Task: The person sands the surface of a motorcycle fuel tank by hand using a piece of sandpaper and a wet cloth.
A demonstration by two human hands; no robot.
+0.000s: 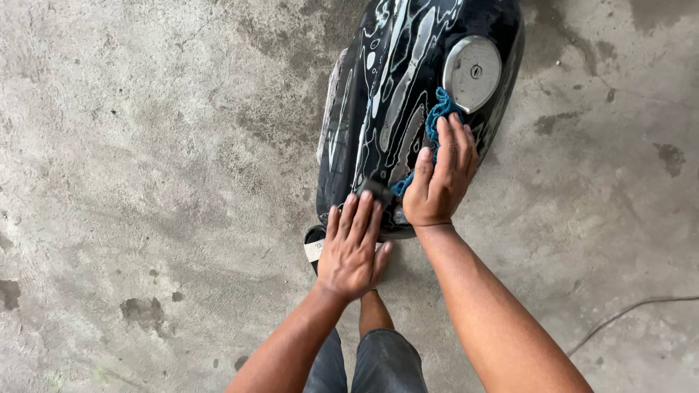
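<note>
— Two hands on one thing, then. Where does it lie?
— On the concrete floor (pixel 145 145), a glossy black fuel tank (pixel 378 109), long axis running away from the person, up and a little to the right in the head view. Its silver filler cap (pixel 472 70) sits at the far right.
— Which hand is nearer that cap?
— The right hand (pixel 439 182). It lies flat on the tank's right flank, fingers (pixel 457 142) stretched out and pressing a blue cloth (pixel 439 113) to the paint, just below the cap, cloth touching its edge.
— And the other?
— The left hand (pixel 352 251) rests on the tank's near end, fingers spread, gripping nothing. A sandal (pixel 314 247) shows just beside it.
</note>
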